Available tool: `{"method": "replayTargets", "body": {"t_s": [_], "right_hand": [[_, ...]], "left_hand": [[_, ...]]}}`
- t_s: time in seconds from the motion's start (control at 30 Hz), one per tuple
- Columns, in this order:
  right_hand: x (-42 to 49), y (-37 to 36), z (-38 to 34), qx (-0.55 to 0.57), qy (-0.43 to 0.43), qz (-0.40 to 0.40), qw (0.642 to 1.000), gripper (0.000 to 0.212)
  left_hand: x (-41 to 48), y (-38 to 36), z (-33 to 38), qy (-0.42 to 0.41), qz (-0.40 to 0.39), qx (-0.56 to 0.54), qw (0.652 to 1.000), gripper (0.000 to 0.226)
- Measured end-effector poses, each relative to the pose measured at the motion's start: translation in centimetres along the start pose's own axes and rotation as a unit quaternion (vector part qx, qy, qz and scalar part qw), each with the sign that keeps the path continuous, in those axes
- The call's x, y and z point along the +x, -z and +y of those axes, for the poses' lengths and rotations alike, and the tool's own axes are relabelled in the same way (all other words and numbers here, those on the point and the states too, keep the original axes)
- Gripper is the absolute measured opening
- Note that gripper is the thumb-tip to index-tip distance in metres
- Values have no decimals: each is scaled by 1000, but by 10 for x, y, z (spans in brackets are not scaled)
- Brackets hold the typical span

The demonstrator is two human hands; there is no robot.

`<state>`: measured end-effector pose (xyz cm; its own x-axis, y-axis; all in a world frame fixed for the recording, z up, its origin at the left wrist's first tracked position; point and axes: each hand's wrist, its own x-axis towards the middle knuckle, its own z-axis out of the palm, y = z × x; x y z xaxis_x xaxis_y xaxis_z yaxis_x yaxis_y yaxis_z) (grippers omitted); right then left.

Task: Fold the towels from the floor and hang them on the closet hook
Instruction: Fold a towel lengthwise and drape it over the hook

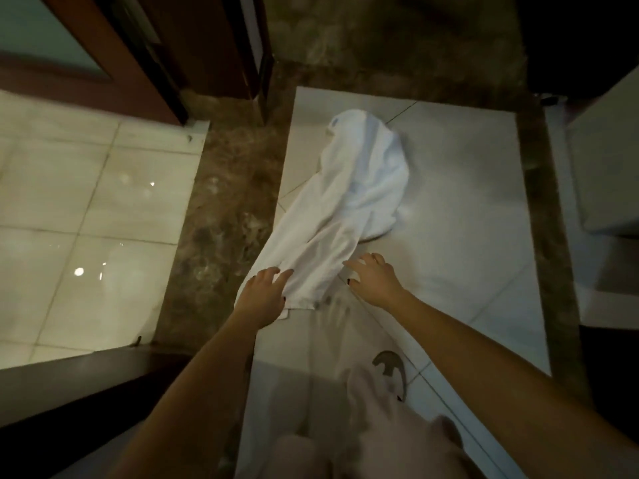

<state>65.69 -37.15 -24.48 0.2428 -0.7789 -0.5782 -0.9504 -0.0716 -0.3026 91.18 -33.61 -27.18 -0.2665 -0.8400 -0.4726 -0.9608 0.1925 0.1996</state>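
Observation:
A white towel lies crumpled in a long heap on the pale tiled floor, its far end bunched and its near end stretched toward me. My left hand rests on the near left corner of the towel, fingers spread over the cloth. My right hand hovers just right of the near edge, fingers apart, holding nothing. No closet hook is in view.
A brown marble strip borders the pale tiles. A dark wooden door frame stands at the upper left beside glossy tiles. A white block-like fixture sits at the right. My legs in light trousers fill the bottom.

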Motion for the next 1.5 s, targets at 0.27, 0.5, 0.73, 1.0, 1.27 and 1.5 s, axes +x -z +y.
{"method": "replayTargets", "body": {"t_s": [0.27, 0.5, 0.73, 1.0, 1.27, 1.5], "right_hand": [[79, -131, -11, -142, 195, 38, 970, 50], [103, -162, -1, -157, 212, 117, 957, 43], [72, -147, 3, 62, 152, 261, 951, 12], [-4, -49, -11, 256, 11, 293, 921, 12], [-131, 129, -17, 297, -73, 359, 882, 13], [-257, 276, -34, 336, -126, 436, 825, 16]], "left_hand": [[33, -116, -53, -12, 53, -7, 999, 62], [49, -145, -79, -13, 90, -29, 995, 71], [35, -125, -62, 1, 204, -158, 966, 28], [-10, -27, -21, 43, 173, -231, 957, 19], [-41, 166, 62, -29, 173, -257, 950, 16], [-109, 352, 152, -87, 208, -361, 905, 16]]}}
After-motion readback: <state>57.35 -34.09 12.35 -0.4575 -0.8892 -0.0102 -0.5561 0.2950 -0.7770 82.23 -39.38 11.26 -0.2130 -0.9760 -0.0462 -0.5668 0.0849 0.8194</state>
